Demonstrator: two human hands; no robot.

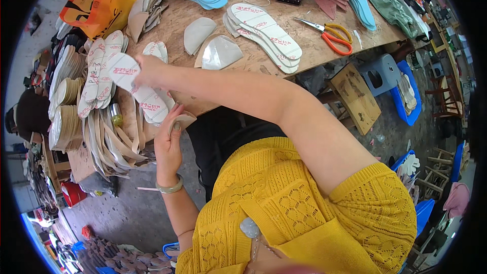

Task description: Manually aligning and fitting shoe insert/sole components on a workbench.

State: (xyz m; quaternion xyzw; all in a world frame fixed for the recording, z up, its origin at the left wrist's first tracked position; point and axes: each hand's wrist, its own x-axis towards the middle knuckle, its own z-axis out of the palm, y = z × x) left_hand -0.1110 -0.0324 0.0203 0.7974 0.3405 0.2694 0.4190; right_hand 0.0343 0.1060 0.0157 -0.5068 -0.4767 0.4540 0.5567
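Right hand (149, 71) out at the table's left side, and it had a white, sole-shaped sheet with red print (123, 70) pinched by the edge, some fingertips hidden! That sheet sat just beside white, red-printed insoles (152, 105) on the brown wooden tabletop (175, 78). Down below, the left hand (169, 147) pinched a small, curved beige piece (184, 120) between thumb and fingers. Beyond the right forearm lay steel scissors with orange handles (327, 34), jaws parted!
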